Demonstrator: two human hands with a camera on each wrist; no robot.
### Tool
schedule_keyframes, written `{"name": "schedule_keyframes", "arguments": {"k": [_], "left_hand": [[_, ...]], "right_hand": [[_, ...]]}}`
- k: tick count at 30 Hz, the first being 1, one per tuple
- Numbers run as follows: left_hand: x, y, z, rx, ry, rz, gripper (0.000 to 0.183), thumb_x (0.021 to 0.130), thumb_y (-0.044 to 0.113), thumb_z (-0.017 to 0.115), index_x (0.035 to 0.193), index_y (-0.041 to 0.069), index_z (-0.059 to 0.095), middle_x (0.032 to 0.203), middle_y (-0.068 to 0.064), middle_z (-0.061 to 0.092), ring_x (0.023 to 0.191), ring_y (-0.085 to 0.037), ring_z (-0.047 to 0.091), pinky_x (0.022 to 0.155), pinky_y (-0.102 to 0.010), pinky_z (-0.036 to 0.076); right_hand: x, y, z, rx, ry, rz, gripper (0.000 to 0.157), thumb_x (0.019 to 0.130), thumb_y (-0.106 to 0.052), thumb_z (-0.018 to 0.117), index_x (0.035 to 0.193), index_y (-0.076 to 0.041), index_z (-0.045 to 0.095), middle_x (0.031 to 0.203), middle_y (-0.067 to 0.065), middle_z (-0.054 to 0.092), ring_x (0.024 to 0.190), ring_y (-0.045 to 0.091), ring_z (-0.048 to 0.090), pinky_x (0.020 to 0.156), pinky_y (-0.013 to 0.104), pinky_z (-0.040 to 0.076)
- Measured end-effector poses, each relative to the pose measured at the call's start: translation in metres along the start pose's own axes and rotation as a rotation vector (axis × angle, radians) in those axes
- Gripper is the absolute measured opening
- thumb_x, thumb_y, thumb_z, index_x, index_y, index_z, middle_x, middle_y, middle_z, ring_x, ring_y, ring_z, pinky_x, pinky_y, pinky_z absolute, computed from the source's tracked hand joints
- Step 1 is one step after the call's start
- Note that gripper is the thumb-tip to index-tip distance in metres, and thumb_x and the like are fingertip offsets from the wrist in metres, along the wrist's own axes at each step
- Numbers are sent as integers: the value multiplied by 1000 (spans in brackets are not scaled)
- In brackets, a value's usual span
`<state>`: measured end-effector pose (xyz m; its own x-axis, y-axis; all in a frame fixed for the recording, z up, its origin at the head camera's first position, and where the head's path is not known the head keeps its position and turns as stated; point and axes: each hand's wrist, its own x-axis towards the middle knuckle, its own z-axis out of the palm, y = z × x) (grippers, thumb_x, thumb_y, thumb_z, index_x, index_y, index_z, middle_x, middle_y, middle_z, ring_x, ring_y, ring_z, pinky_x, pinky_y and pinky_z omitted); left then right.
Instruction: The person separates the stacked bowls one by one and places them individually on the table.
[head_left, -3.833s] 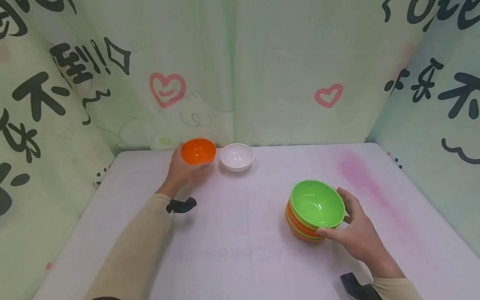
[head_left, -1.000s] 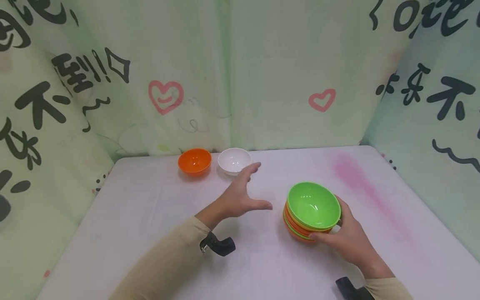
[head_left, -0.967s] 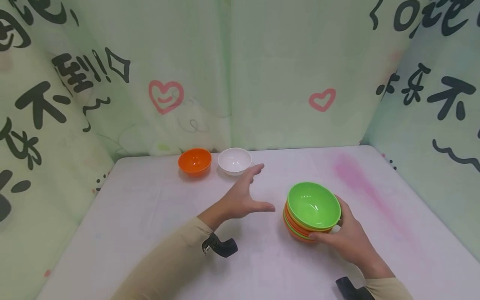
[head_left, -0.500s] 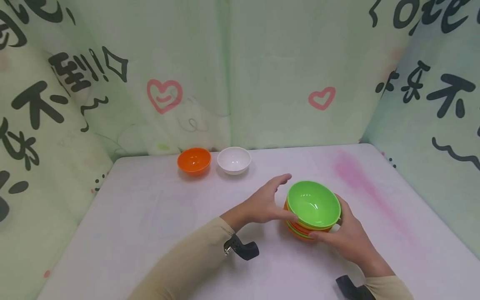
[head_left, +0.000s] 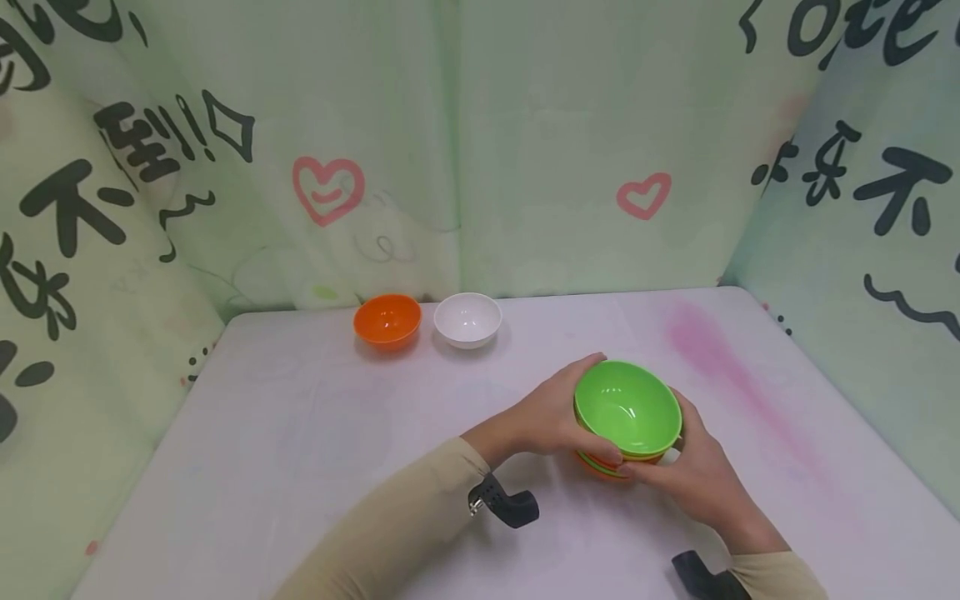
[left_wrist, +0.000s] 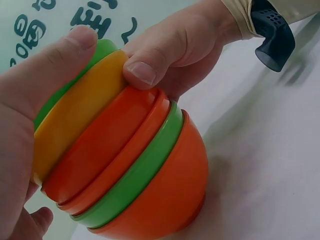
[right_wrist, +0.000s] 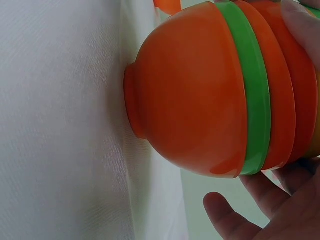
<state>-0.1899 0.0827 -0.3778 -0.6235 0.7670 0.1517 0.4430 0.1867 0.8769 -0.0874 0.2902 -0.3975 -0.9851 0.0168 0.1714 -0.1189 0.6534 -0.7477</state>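
A stack of nested bowls [head_left: 628, 408] stands on the table's right half, a green bowl on top. Beneath its rim the left wrist view shows a yellow bowl [left_wrist: 85, 110], two red-orange ones, a green one and an orange bowl [left_wrist: 170, 185] at the bottom. My left hand [head_left: 555, 417] curls round the upper stack from the left, thumb along the top green and yellow bowls. From the right my right hand [head_left: 705, 475] grips the stack, its thumb [left_wrist: 142, 72] pressed on the yellow bowl. In the right wrist view the orange bottom bowl's foot [right_wrist: 132, 102] is right at the tablecloth.
Near the table's back edge an orange bowl [head_left: 387, 322] and a white bowl [head_left: 468, 321] sit side by side. A printed curtain [head_left: 540, 167] encloses the back and sides. A pale cloth [head_left: 285, 433] with a pink patch covers the table.
My left hand has let go of the orange bowl at the back, crossed right past the white bowl, and taken hold of the stack. My right hand stays on the stack throughout.
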Motion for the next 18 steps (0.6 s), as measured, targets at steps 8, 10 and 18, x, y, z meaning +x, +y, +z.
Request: {"name": "schedule_keyframes", "arguments": {"k": [8, 10, 18], "left_hand": [[-2, 3, 0, 99, 55, -8, 110, 71, 35, 91, 157, 9, 28, 146, -4, 44, 129, -10, 44, 103, -24, 40], [-3, 4, 0, 108, 63, -4, 110, 70, 35, 91, 157, 8, 28, 148, -4, 43, 131, -11, 43, 104, -25, 39], [-6, 12, -5, 106, 112, -26, 111, 69, 39, 91, 157, 13, 29, 145, -1, 44, 127, -10, 44, 102, -29, 42]], "right_hand": [[0, -1, -1, -6, -2, 3, 114, 72, -23, 92, 156, -2, 19, 141, 21, 48, 121, 36, 51, 90, 27, 41], [0, -1, -1, -2, 0, -3, 114, 71, -22, 92, 156, -1, 19, 141, 22, 48, 121, 36, 51, 90, 25, 41], [0, -1, 0, 23, -3, -34, 110, 73, -21, 91, 154, 0, 20, 141, 20, 46, 123, 33, 47, 95, 47, 45]]}}
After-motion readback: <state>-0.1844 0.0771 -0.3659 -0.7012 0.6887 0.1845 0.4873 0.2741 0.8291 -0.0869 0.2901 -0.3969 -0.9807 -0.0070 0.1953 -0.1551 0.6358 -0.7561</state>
